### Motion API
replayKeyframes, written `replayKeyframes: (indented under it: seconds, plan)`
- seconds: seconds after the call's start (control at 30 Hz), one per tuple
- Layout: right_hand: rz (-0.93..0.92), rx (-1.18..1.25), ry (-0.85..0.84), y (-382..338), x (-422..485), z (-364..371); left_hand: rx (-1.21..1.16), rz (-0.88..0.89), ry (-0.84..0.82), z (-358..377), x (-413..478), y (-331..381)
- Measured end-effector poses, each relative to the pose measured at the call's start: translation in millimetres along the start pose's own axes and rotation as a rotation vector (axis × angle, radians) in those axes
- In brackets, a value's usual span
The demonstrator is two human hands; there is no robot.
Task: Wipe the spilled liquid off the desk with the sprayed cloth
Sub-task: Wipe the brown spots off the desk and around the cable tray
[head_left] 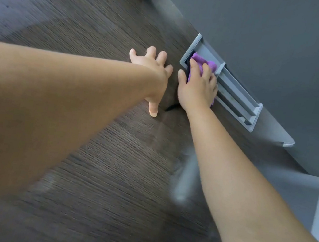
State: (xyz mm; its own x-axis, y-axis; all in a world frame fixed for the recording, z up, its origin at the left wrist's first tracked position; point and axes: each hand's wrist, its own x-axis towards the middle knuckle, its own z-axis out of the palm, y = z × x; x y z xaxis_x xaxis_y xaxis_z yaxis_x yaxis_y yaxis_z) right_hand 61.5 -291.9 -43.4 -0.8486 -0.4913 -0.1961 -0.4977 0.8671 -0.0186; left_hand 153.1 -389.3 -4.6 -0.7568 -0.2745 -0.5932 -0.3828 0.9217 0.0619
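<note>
**At the back edge of the desk, the wiping is going on**

Up by the back edge of the desk point(86, 23), the purple cloth point(201, 63) is lying bunched under the right hand point(197, 87). It is sitting partly on the near end of a grey slot tray point(236, 97) set into the wood. The right hand is pressing down on the cloth with its fingers laid over it and its thumb sticking out to the side. The left hand point(152, 68) is holding nothing. It is spreading its fingers and leaning on the wood just beside the right hand.

This looks like the wiping step, right in the middle of it. I am not seeing any wet spot, so I cannot tell how much is left.

Next, the cloth is likely needing a firm push along the wood, and the tray's raised rim could be catching it. A grey wall panel point(264, 33) is standing right behind the tray, so there is little room that way. A pale blurry shape point(185, 175) is showing near the right forearm, too fuzzy to name.
</note>
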Motion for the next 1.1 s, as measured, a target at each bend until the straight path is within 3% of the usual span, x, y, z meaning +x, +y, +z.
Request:
replayKeyframes:
  seconds: [0.13, 0.3, 0.4, 0.53, 0.7, 1.1]
  plan:
    - [-0.101, -0.021, 0.038, 41, -3, -5, -0.018, 0.003, 0.006, -1, -2, 1]
    - [0.111, 0.044, -0.014, -1, -6, 5, 0.002, 0.001, 0.000, 0, 0, 1]
    - [0.064, 0.040, -0.017, -14, -7, 6, -0.007, 0.002, 0.008, 0, 0, 0]
    - [-0.022, -0.027, 0.005, 33, -10, 4, -0.001, -0.002, 0.001, 0, 0, 0]
    - [0.116, -0.004, 0.003, 14, -17, 12, -0.004, 0.014, 0.006, 0, -2, -1]
    - [0.159, 0.048, -0.085, 14, 13, -5, 0.017, 0.007, 0.012, 1, -2, -1]
